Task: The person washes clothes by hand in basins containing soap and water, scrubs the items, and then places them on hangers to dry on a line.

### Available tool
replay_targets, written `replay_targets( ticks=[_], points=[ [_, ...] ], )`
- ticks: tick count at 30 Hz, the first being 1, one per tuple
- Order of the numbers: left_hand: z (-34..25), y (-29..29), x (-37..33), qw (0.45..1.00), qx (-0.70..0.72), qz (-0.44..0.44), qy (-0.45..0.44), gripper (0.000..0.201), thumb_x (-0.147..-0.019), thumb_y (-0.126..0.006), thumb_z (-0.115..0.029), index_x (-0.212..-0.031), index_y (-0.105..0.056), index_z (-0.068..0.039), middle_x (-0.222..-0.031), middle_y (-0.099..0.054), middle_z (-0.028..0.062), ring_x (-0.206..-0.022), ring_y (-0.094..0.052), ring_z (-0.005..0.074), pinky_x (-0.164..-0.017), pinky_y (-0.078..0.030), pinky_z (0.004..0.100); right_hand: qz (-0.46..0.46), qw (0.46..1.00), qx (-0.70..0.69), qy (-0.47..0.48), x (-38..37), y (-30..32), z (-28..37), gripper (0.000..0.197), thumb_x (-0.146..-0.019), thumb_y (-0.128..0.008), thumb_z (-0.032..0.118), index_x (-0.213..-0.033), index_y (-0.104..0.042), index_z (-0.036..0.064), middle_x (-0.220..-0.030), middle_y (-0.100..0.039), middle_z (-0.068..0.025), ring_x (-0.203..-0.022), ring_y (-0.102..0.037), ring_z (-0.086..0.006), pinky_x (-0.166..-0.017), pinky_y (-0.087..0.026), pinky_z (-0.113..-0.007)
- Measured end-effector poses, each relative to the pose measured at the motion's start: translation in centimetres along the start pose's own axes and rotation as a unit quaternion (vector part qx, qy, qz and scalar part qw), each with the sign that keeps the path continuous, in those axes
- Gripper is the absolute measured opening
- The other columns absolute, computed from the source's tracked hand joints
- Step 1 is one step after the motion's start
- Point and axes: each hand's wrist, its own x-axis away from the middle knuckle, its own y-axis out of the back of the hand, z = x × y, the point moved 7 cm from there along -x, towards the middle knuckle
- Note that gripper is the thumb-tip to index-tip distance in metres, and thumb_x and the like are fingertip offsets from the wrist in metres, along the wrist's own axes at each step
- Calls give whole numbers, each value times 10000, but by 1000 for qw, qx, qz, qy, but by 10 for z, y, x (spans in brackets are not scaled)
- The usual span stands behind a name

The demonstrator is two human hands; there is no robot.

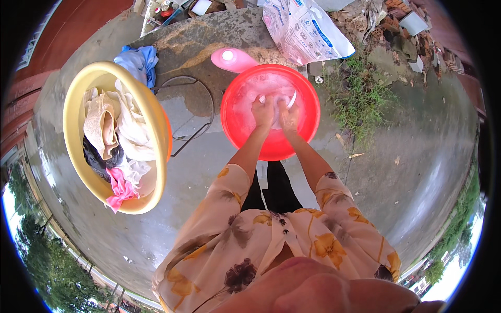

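Though suds blur its shape, the left hand point(262, 112) and right hand point(287, 116) both clutch 1 white cloth point(277, 100) in the red basin point(308, 122); a white-and-blue printed bag point(305, 28) lies just behind.

Both forearms reach forward, left hand point(262, 111) and right hand point(288, 116) side by side, fingers curled.

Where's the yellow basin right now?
Head view, on the person's left: the yellow basin, full of clothes, sits on the wet concrete beside the red basin where both hands work.

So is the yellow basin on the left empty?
No, the yellow basin holds a heap of clothes, pale pieces with a pink one at its near end.
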Motion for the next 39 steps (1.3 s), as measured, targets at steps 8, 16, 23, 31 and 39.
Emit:
replay_targets(
  ticks=[8, 16, 23, 31, 39],
  points=[
    [84, -5, 9, 941, 25, 132, 309, 792, -937, -473, -674, -1387, -523, -25, -1192, -648, 202, -1047, -629, 307, -898, -508, 456, 43, 923, 381, 34, -26, -20, -46, 658, -864, -736, 430, -1354, -529, 44, -1052, -690, -217, -1036, -658, -337, -903, -512, -473],
    [74, -31, -5, 881, 324, 184, 291, 756, -952, -382, -739, -1147, -649, -59, -876, -686, 90, -693, -645, 239, -570, -541, 422, 40, 997, 51, -30, -48, -5, -138, 421, -871, -721, 245, -1181, -618, -20, -927, -711, -188, -850, -691, -276, -762, -543, -401],
    [49, -3, -3, 894, 331, 141, 267, 557, -937, -572, -586, -1024, -668, -45, -793, -648, 30, -654, -608, 219, -610, -514, 389, 5, 994, 52, 94, 45, -27, 77, 496, -836, -798, 234, -1223, -613, -16, -1056, -709, -179, -913, -692, -267, -803, -542, -388],
    [-32, 9, 16, 979, 205, -5, 4, 305, -922, -671, -275, -1049, -706, -1, -875, -699, 65, -804, -634, 145, -688, -513, 331, -6, 999, -18, 31, 36, -9, 57, 293, -954, -623, 202, -1071, -696, -57, -955, -725, -97, -866, -659, -163, -755, -519, -340],
    [61, 15, -21, 988, -113, 77, 72, 796, -878, -648, -574, -1422, -501, -11, -1528, -398, 253, -1418, -390, 379, -1147, -347, 470, 58, 960, 248, -118, -14, 2, 3, 634, -851, -688, 483, -1110, -667, -95, -1073, -703, -271, -1059, -678, -372, -927, -504, -439]
  ],
)
